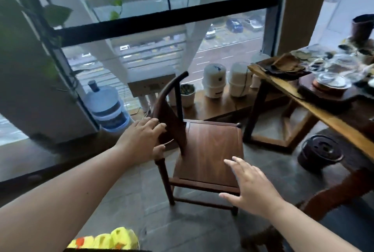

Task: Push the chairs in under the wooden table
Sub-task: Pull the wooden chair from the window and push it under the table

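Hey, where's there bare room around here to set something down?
The seat of the dark wooden chair is bare, and so are the grey floor tiles in front of it. The yellowish wooden table is crowded with glass tea ware, bare only along its near edge. The window ledge holds white canisters; a round black pot sits by the table.

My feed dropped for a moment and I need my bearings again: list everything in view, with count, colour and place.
chair: one, dark brown wood, centre, beside the table
wooden table: one, golden-brown top, right, carrying blurred tea ware
water bottle: one, clear bluish, on the floor left of the chair
canisters: two, white, on the wooden ledge
plant pot: one, pale, ledge behind the chair
round pot: one, dark, floor by the table, right
trailing plant: one, green, upper left
left hand: one, fingers and thumb either side of the chair's back rail
right hand: one, open, fingers spread, over the seat's front edge
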Tool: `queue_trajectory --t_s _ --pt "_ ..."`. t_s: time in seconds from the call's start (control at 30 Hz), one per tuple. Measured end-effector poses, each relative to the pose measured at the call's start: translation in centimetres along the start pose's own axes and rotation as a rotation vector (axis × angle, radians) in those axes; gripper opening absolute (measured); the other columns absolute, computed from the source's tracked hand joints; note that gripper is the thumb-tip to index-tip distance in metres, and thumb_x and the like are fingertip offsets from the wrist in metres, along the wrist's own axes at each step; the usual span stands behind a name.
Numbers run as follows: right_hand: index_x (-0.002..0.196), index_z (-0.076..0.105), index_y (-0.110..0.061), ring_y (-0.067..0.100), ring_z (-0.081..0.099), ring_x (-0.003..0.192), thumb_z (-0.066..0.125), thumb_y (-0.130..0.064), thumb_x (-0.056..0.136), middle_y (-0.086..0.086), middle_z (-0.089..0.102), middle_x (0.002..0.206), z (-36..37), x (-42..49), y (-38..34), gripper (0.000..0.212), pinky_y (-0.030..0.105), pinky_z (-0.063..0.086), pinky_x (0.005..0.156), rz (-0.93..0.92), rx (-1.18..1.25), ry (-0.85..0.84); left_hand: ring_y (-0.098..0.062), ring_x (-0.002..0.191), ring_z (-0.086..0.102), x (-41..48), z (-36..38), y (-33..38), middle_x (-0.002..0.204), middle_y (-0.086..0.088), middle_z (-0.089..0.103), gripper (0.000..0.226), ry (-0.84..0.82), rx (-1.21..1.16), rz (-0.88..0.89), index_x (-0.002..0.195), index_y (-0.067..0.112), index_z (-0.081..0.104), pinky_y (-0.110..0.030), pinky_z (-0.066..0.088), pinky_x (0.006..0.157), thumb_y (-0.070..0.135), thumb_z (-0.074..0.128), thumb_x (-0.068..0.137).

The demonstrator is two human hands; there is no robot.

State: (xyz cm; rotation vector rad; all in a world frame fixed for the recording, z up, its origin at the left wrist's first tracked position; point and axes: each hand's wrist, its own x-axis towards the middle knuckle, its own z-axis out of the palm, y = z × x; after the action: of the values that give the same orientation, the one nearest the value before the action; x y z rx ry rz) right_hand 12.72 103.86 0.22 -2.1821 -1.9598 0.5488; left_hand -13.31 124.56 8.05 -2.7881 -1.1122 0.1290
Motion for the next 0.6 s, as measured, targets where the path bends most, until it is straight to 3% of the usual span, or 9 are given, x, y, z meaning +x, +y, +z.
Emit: queue_trajectory --t_s 0.23,0.43,0.6 --pt "0.15 0.02 -0.03 0.02 0.025 0.143 0.058 -0.073 0.075 0.004 0.024 0.158 -0.3 10.5 -1.9 0.094 0.037 0.027 0.113 -0.117 0.037 -0.055 -0.028 0.133 0.034 3.6 0.3 -4.7 0.142 -0.01 0.044 0.069 -0.065 0.076 -0.008 0.14 0.019 0.035 -0.044 0.033 0.11 0.053 0.056 0.084" --pt "0.147 0.027 -0.027 0.018 0.041 0.132 0.063 -0.068 0.076 -0.002 0.037 0.149 -1.5 18.8 -3.7 0.089 0.037 0.042 0.103 -0.235 0.128 -0.078 -0.029 0.138 0.027 7.2 0.4 -7.2 0.151 -0.012 0.034 0.069 -0.198 0.139 -0.009 0.145 0.02 0.028 -0.044 0.027 0.113 0.046 0.056 0.087" --pt "0.145 0.027 -0.028 0.023 0.05 0.123 0.063 -0.069 0.076 0.001 0.045 0.141 -0.1 23.3 -5.0 0.088 0.042 0.049 0.093 -0.207 0.212 -0.182 -0.03 0.138 0.028 9.9 2.2 -8.0 0.151 -0.013 0.034 0.065 -0.292 0.185 0.037 0.144 0.02 0.03 -0.045 0.028 0.112 0.037 0.056 0.088"
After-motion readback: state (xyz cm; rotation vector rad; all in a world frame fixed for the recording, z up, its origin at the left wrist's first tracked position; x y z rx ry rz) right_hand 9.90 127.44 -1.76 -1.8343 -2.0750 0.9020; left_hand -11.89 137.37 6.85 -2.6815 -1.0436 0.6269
